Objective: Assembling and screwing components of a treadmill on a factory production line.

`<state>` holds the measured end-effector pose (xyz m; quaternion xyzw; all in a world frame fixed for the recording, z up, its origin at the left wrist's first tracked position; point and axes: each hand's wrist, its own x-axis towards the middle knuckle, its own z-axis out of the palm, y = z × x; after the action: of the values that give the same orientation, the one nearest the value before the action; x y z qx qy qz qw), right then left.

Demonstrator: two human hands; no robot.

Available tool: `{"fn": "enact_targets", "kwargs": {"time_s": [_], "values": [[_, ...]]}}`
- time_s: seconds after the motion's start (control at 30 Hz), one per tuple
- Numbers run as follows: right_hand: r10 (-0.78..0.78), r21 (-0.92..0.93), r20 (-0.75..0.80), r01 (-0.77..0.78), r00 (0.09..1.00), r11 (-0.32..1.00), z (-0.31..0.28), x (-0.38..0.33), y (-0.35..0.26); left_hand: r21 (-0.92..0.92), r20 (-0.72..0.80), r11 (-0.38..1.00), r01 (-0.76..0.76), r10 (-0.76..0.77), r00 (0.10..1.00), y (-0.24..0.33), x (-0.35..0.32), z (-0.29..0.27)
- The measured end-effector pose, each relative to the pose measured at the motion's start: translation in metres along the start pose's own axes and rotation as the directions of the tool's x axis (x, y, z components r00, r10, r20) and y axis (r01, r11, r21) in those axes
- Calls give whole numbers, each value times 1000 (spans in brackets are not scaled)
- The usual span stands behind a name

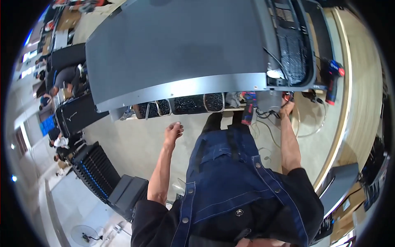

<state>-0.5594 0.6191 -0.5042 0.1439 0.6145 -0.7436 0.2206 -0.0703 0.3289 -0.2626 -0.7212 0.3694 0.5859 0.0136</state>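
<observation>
In front of me lies a large machine with a flat dark grey top and a bright silver edge strip. My left hand hangs in the air short of that strip, fingers curled in, and nothing shows in it. At the machine's near right corner, my right hand is closed round something red and black, partly hidden by the fingers; its kind cannot be made out. Just left of that hand are dark cables and a red-and-blue power tool below the silver strip.
An open black housing with a loose wire takes up the machine's right end. Another cordless power tool stands by the wooden bench edge. Black wrapped rolls sit under the strip. Stacked black panels stand left; people work beyond.
</observation>
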Motion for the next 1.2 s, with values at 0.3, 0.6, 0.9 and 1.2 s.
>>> {"fn": "enact_targets", "kwargs": {"time_s": [0.3,0.6,0.9,1.2], "values": [[-315,-618,92,302,945,726,23,-127,-157,586,45,657,-474,558,829,-15,132,26],[-130,350,-228,206,965,914,-45,-317,-244,680,177,517,-520,573,800,-9,159,52],[134,900,154,-195,979,390,38,-377,-213,462,310,610,-644,569,762,-4,181,25],[-104,447,-15,99,994,889,115,-406,-247,-287,629,950,-127,286,723,-11,214,-28]]}}
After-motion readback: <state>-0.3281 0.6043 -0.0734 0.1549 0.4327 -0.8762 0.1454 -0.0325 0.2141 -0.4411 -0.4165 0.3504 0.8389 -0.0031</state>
